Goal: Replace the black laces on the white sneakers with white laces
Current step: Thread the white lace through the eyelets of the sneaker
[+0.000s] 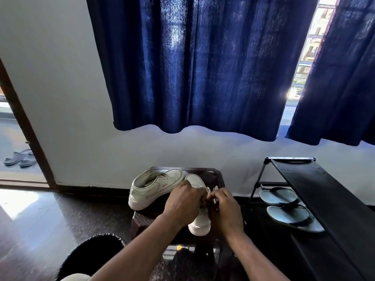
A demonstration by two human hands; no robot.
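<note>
Two white sneakers stand on a small dark stool [215,174]. The left sneaker [154,188] lies angled with its opening up and no lace visible. The right sneaker [199,222] points away from me, heel towards me. My left hand [183,201] and my right hand [225,209] meet over its lacing area, fingers curled and pinching something small there. A bit of white lace [215,188] shows just above my right hand. Most of the lacing is hidden under my hands. No black lace is in view.
A black shoe rack [304,179] stands to the right with blue flip-flops [292,217] on its lower shelf. A dark round bin [95,252] sits at lower left. Blue curtains [192,63] hang behind. Grey slippers [20,158] lie beyond the doorway at left.
</note>
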